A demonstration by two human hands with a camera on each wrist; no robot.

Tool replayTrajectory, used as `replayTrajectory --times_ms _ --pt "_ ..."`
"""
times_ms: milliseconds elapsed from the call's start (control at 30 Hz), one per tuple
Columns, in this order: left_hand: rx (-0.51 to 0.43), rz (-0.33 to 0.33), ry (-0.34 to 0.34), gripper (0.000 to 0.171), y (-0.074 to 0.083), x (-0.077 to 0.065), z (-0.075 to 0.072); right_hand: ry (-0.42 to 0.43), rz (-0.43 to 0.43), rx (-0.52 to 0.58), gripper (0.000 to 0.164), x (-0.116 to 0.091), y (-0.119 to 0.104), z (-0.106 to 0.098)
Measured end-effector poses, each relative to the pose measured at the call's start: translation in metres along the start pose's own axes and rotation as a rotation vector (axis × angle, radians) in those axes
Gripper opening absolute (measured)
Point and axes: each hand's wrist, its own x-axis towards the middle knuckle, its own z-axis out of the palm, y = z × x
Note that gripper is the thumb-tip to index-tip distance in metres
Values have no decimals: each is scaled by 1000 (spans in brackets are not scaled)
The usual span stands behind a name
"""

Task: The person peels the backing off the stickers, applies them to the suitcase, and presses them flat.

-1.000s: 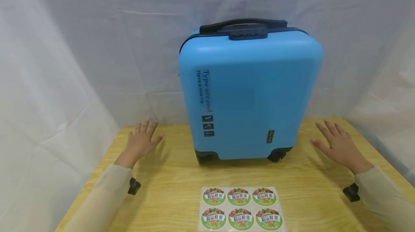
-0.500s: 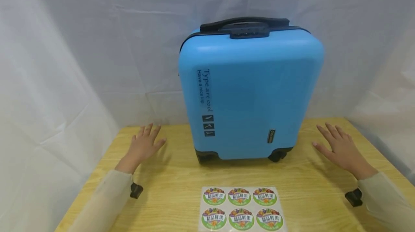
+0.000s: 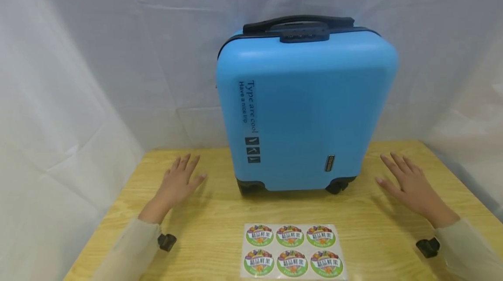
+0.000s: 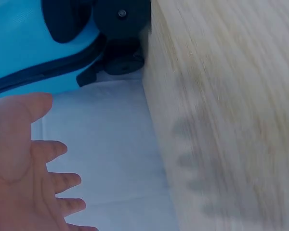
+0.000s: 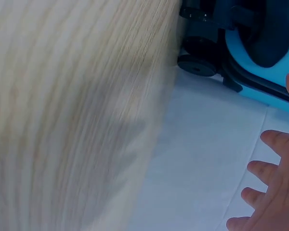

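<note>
A blue hard-shell suitcase (image 3: 310, 111) stands upright near the back of the table, its black carry handle (image 3: 298, 22) and combination lock on top. To its left my left hand (image 3: 177, 187) hovers over the tabletop, fingers spread and holding nothing. On the other side my right hand (image 3: 412, 189) is held the same way, apart from the case. Both wrist views show bare palms beside the suitcase's black wheels (image 5: 197, 57). In front of the case lies a sheet of round fruit stickers (image 3: 291, 250), several of them in two rows.
The wood-grain table (image 3: 212, 224) carries everything. White cloth (image 3: 177, 54) hangs behind it and on both sides, close to the back edge. A small black device (image 3: 167, 242) sits at the left wrist and another black device (image 3: 428, 247) at the right.
My left hand has shifted slightly right and nearer to me. My right hand has drawn back slightly. The head view has shifted a little; the suitcase and sticker sheet stay in place.
</note>
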Motion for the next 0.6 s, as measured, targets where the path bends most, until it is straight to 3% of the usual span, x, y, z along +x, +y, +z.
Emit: replayTrajectory --times_ms 200,600 --pt "-5 41 25 64 6 -13 3 12 -28 46 67 -6 -5 1" --pt "-142 96 70 63 14 -33 13 23 -26 98 67 -17 -19 4"
